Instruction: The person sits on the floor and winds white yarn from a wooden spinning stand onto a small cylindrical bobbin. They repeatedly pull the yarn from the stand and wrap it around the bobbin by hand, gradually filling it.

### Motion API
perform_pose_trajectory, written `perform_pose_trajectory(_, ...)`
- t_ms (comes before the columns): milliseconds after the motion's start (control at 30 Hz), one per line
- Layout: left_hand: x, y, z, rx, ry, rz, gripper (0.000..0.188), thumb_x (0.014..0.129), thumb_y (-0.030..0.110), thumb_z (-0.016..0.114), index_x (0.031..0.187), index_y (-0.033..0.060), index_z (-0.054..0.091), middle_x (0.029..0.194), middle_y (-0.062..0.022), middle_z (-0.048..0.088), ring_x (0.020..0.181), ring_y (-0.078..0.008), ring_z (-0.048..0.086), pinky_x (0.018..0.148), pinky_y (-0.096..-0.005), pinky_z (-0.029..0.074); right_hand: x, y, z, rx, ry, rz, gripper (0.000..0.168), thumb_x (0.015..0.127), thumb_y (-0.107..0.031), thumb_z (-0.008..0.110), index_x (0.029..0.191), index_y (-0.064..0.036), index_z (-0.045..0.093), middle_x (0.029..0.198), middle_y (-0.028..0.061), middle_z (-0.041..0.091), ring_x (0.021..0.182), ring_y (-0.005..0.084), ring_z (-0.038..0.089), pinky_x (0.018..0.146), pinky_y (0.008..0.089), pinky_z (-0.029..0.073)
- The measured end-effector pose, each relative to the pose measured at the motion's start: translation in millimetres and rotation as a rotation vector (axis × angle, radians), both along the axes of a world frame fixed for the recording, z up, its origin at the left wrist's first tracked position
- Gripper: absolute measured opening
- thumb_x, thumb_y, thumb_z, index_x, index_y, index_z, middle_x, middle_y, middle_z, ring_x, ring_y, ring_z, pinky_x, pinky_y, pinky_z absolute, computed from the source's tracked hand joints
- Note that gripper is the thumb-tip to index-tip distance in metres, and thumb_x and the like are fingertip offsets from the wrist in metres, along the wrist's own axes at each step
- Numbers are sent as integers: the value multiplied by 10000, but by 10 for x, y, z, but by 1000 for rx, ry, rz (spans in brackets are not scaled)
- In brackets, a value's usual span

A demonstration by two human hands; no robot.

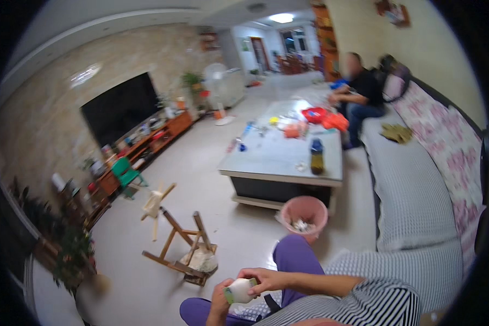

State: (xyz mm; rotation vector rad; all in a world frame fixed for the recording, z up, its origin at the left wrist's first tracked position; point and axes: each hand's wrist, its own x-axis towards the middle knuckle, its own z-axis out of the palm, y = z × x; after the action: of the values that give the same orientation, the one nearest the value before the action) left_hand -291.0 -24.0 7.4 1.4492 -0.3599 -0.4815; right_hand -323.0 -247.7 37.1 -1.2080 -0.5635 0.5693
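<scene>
A small white object with green ends (241,290), its kind not clear, lies between my hands above my lap. My left hand (220,296) grips its near-left end. From the right, my right hand (265,280) reaches over it with thumb and fingers closed on its other end. Beneath are my purple trousers (299,254). Just beyond my knee stands a pink waste bin (320,212) with a liner and white scraps inside.
An overturned wooden stool (169,244) lies on the floor, another behind it. A low table (265,159) holds a bottle (316,157), red bags (314,115) and small items. On the sofa (411,183) sits another person (362,91).
</scene>
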Motion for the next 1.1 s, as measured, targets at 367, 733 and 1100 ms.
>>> perform_pose_trajectory(367,-273,-167,127,-187,-16,65,365,962,250,537,1209,-16,498,619,36,423,545,-82,381,567,-242,377,145,-25,-65,-51,-60,-439,423,870,-211,737,1192,-32,528,967,60,620,773,112,599,647,253,516)
perform_pose_trajectory(733,-153,-164,-86,-81,-54,216,402,1035,384,486,939,14,612,580,25,438,472,-64,351,475,-264,344,94,-19,-159,8,48,-462,306,948,-308,672,1090,-43,616,822,3,626,656,75,579,567,227,471)
perform_pose_trajectory(1100,-195,-129,-80,-10,-60,147,406,1038,324,496,758,38,561,563,17,433,477,-68,360,458,-251,294,122,-167,-220,27,167,-270,312,1000,-338,578,1028,-34,639,840,18,653,702,87,632,601,245,518)
